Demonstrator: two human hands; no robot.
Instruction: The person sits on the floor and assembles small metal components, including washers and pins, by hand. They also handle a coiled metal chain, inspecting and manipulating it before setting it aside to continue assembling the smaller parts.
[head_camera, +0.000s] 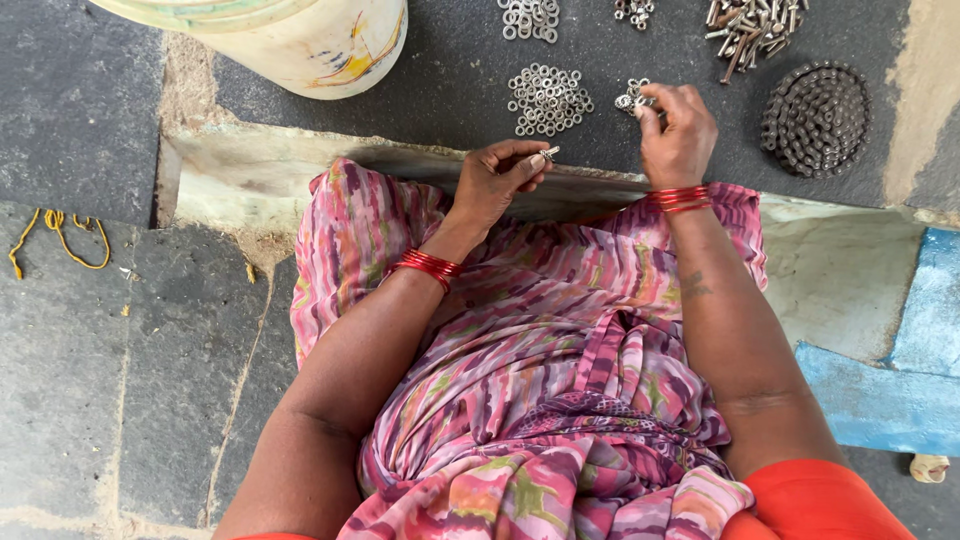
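Observation:
My left hand (500, 175) is held over my lap at the edge of a stone step, its fingertips pinched on a small metal bolt (549, 153). My right hand (677, 130) reaches forward onto the dark stone slab, fingers closing on a small pile of nuts (631, 95). Just left of it lies a heap of flat washers (547, 99). Both wrists carry red bangles. A pink patterned cloth (540, 350) covers my lap.
Farther back lie another washer heap (530, 17), a small nut pile (634, 10) and a pile of bolts (755, 25). A coiled chain (817, 118) sits at right. A pale plastic bucket (300, 40) stands at the back left. Yellow string (55, 235) lies left.

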